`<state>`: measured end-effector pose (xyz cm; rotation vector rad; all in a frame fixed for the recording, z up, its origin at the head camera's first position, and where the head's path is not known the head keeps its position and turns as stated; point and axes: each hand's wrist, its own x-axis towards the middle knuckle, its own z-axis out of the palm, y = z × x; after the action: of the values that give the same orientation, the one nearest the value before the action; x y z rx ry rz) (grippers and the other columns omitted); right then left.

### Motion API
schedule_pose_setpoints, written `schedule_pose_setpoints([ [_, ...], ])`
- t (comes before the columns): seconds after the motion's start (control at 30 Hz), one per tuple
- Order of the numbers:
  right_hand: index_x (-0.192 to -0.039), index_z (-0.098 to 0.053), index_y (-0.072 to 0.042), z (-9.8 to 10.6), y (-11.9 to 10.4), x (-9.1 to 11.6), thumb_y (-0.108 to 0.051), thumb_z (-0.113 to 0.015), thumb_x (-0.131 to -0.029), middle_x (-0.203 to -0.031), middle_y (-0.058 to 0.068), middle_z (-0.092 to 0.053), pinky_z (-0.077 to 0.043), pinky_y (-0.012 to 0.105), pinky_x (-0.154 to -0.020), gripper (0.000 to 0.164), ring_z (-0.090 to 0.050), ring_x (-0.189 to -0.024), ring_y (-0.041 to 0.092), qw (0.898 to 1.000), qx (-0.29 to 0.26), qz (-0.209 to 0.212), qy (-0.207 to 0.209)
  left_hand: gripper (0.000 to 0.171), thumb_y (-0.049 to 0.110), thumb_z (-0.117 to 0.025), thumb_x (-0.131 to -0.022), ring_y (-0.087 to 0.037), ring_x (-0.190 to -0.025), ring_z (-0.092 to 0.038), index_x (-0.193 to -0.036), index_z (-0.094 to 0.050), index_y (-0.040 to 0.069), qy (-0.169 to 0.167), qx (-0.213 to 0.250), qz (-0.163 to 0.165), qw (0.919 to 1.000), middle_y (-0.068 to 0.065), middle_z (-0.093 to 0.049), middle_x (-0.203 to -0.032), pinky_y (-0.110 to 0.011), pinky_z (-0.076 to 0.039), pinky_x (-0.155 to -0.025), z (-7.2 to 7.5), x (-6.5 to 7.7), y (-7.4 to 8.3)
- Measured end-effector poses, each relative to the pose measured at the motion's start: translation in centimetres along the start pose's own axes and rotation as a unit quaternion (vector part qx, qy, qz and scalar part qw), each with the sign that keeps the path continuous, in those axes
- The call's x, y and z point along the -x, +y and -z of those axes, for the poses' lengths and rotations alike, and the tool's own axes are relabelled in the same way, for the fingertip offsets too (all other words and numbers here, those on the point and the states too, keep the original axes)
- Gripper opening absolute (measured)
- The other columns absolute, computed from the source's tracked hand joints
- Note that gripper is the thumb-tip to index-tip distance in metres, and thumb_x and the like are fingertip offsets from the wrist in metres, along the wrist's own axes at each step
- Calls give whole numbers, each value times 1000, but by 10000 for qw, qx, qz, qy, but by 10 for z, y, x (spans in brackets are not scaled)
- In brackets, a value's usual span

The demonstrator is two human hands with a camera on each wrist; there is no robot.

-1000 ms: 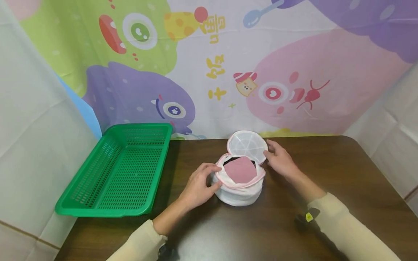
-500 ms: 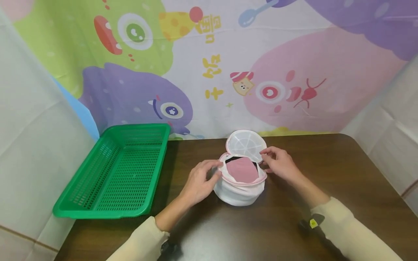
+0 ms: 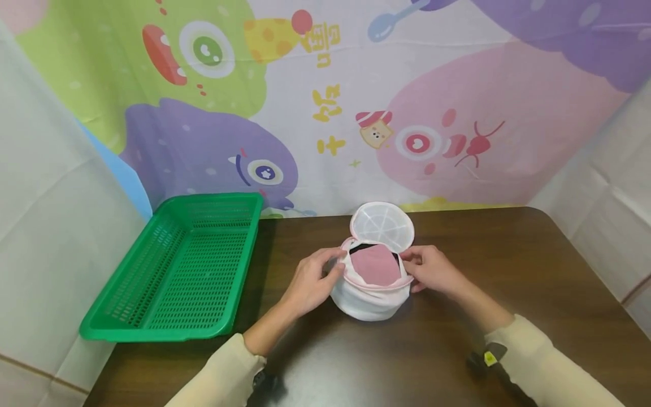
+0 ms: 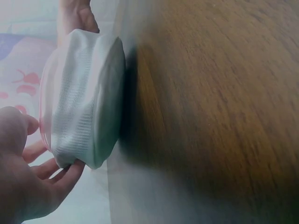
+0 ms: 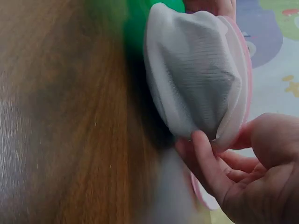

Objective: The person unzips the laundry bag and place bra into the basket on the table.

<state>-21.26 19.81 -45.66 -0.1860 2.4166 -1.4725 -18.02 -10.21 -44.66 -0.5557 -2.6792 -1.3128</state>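
Sleeves [image 3: 221, 370]: cream pair, lying across the near side of the brown table [image 3: 376, 367].
Left hand [image 3: 311, 282]: is holding the white bag [image 3: 371, 304] by its left side; fingers are curving along the wall, somewhat spread, the thumb standing apart near the rim.
Right hand [image 3: 432, 270]: is gripping the bag's right side; fingers and thumb are pinching the wall and rim.
Bag: round, soft, mesh-walled, pink-edged; is standing right of centre on the table, between both hands, mouth upward.
Bag contents: a pink cloth [image 3: 377, 265] is filling most of the mouth; something black [image 3: 359, 248] is showing behind it, its kind unclear.
Lid [image 3: 383, 226]: round, spoked, pink-edged; is tilting open at the bag's back.
Green basket [image 3: 163, 334]: plastic; is sitting at left, well apart from the bag, showing its slotted floor.
Table edge: is running just behind the lid, its back right corner rounding off.
Room: table top is stretching before the bag and rightward, a narrower strip dividing bag from basket.
Backdrop [image 3: 458, 73]: is hanging behind, showing cartoon monsters.
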Motion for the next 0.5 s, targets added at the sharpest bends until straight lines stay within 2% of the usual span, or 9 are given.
schedule_pose_setpoints([
  [0.17, -139, -62, 19, -1, -3, 1, 0, -61, -107, -91, 17, -75, -70, 35, -62, 38, -71, -68, 13, 9998, 8, 216, 22, 33, 14, -68, -108, -35, -139, -72, -138, -77, 4, -19, -4, 23, 10000, -17, -77, -145, -56, -63, -112, 0, 1, 0],
  [0.5, -132, -72, 10, 3, -9, -8, -2, -65, -108, -90, 14, -73, -64, 28, -57, 28, -66, -68, 14, 9965, 488, 457, 500, 30, 13, -69, -107, -32, -132, -74, -135, -78, 5, -158, -13, 155, 9998, -16, -77, -142, -51, -67, -105, -3, 7, -1],
])
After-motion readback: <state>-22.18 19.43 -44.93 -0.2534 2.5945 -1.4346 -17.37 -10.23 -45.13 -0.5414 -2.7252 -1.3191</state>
